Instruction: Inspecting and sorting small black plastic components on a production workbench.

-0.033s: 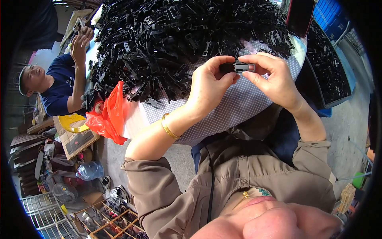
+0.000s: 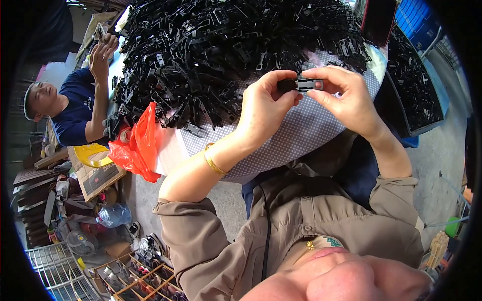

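A small black plastic clip-like piece, with a rectangular opening at one end, is held level between both hands above the near part of the table. My left hand pinches its dark left end between thumb and index finger. At the other end, the thumb and index finger of my right hand grip the part around the opening. Just beyond my hands lies a big heap of similar black pieces. My fingertips hide some of the held piece, so its full shape does not show.
A dotted cloth covers the table. At its left edge lies a red plastic bag. A phone-like dark slab stands at the far right, beside a bin of black pieces. Across on the left, a co-worker sits with raised hands.
The right-hand fingers have shifted very slightly at the piece's right end, where the opening now shows more plainly. My left hand keeps its place.
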`<state>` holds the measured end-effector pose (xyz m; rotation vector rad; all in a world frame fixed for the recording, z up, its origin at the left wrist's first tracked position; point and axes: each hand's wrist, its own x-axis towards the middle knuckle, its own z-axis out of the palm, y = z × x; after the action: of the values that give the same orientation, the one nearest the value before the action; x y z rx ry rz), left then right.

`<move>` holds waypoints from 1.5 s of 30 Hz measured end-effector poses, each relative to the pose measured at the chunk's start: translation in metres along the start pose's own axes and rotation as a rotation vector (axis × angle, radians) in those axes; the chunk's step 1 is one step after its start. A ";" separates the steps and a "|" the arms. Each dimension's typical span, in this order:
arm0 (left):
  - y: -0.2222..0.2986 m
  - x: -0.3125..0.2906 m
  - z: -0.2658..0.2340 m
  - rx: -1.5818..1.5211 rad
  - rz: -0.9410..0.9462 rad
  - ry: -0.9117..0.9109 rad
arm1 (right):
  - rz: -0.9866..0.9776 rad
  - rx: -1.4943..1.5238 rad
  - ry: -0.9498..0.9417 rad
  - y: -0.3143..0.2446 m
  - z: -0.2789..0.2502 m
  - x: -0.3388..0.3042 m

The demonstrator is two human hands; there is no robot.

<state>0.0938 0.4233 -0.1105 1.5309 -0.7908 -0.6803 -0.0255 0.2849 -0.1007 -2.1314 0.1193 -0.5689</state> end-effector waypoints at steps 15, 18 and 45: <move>-0.006 0.003 -0.011 -0.502 -0.128 -0.180 | -0.356 -0.363 0.204 0.003 0.011 0.000; -0.002 0.005 -0.013 -0.539 -0.156 -0.221 | -0.476 -0.422 0.261 0.014 0.014 0.004; -0.001 0.006 -0.012 -0.690 -0.330 -0.232 | -0.611 -0.766 0.021 0.014 -0.009 0.029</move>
<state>0.1071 0.4254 -0.1097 0.9581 -0.3976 -1.2439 -0.0020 0.2617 -0.0978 -2.9236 -0.3773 -1.0165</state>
